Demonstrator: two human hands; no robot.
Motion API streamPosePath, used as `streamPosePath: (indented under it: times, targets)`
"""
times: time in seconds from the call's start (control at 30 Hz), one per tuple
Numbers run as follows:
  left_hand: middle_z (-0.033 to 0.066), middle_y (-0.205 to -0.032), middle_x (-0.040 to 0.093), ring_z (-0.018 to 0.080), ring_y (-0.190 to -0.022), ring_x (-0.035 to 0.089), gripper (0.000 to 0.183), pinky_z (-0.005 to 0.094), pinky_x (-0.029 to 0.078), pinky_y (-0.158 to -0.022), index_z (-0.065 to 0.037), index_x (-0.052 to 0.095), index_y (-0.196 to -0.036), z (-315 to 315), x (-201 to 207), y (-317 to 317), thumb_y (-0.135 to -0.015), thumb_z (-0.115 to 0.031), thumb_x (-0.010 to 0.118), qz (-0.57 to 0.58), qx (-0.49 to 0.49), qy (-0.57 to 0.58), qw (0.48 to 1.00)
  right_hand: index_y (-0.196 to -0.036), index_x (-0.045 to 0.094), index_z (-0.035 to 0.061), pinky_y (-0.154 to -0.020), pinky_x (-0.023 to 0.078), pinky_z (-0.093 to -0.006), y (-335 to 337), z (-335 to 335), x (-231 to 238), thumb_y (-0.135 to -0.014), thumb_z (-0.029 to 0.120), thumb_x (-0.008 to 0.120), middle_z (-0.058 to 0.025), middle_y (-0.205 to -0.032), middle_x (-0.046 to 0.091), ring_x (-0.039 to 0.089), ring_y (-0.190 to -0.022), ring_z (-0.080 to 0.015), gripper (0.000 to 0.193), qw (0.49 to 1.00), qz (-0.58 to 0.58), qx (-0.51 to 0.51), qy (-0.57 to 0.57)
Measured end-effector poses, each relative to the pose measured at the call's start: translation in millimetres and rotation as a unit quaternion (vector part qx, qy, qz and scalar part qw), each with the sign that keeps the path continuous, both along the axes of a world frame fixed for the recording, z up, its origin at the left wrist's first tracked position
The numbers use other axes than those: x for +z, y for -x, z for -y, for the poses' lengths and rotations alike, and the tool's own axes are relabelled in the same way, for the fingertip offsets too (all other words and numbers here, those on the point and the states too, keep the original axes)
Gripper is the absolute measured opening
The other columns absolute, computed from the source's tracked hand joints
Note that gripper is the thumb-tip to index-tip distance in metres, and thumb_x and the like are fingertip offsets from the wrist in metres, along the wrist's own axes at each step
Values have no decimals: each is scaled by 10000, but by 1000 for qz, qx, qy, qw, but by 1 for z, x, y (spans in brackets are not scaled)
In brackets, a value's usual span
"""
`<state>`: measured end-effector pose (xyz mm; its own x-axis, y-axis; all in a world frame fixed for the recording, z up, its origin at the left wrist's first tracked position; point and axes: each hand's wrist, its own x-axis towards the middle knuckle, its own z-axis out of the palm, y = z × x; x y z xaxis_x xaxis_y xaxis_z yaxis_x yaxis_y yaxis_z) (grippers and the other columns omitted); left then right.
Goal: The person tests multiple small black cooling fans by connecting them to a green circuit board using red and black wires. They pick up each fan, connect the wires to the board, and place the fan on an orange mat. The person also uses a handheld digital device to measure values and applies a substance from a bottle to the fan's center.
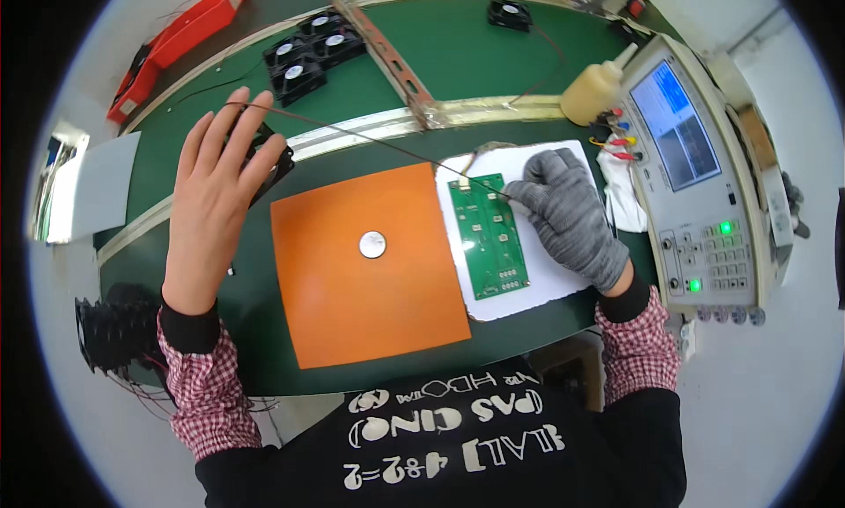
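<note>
My bare left hand is spread over a black cooling fan, which its fingers partly hide; I cannot make out a grip on it. A thin dark wire passes by the fingertips and stretches, nearly straight, to my right hand. That hand wears a grey glove, its thumb and fingers pinched on the wire's end. Just beneath and left of the glove, a green circuit board lies on a white pad. A white connector sits at the board's far edge.
An orange mat with a round silver disc lies between my hands. Several black fans stand behind a metal bar. At right are a test instrument and a squeeze bottle; stacked fans sit at left.
</note>
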<state>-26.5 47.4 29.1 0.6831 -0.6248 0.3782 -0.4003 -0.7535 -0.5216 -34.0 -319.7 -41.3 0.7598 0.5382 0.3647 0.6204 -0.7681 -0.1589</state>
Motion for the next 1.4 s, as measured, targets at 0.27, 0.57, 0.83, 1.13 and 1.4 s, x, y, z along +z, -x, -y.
streamPosePath:
  times: [0.27, 0.57, 0.83, 1.13, 1.4]
  targets:
    - [179, -1467, 477, 346, -1333, 487, 472, 436, 356, -1146, -125, 593, -1240, 39, -43, 27, -783, -17, 649, -297, -178, 144, 927, -943, 730, 36, -801, 523, -322, 2, 2, -29, -766, 54, 778, -76, -898, 618, 638, -887, -216, 184, 909, -267, 4, -320]
    - [236, -1376, 450, 406, -1260, 443, 1024, 480, 353, -1054, 30, 350, -1467, 58, -72, 48, -674, -367, 862, -352, -75, 299, 884, -833, 702, 29, -833, 502, -370, 1, -3, -30, -722, 35, 778, -93, -876, 597, 604, -878, -271, 135, 939, -227, 37, -257]
    - [196, -1086, 638, 331, -975, 623, 608, 421, 487, -841, 17, 494, -1333, 41, -14, 86, -848, -254, 742, -350, -280, 443, 776, -835, 712, 43, -828, 503, -364, -2, 1, -33, -729, 73, 781, -80, -843, 604, 606, -875, -256, 130, 934, -236, 37, -267]
    - [203, -1064, 664, 322, -853, 658, 482, 381, 518, -714, -13, 558, -1232, 47, -5, 87, -906, -350, 668, -105, -311, 423, 845, -807, 662, 40, -799, 499, -384, 1, 0, -30, -729, 69, 774, -87, -851, 600, 602, -857, -274, 140, 945, -216, 32, -244]
    - [168, -1250, 550, 412, -1172, 514, 604, 466, 431, -987, -26, 553, -1233, 76, -35, -92, -693, -62, 822, 1, -183, 422, 888, -915, 678, 44, -761, 533, -312, 4, 0, -30, -801, -4, 744, -82, -901, 658, 662, -837, -214, 141, 924, -129, 34, -358]
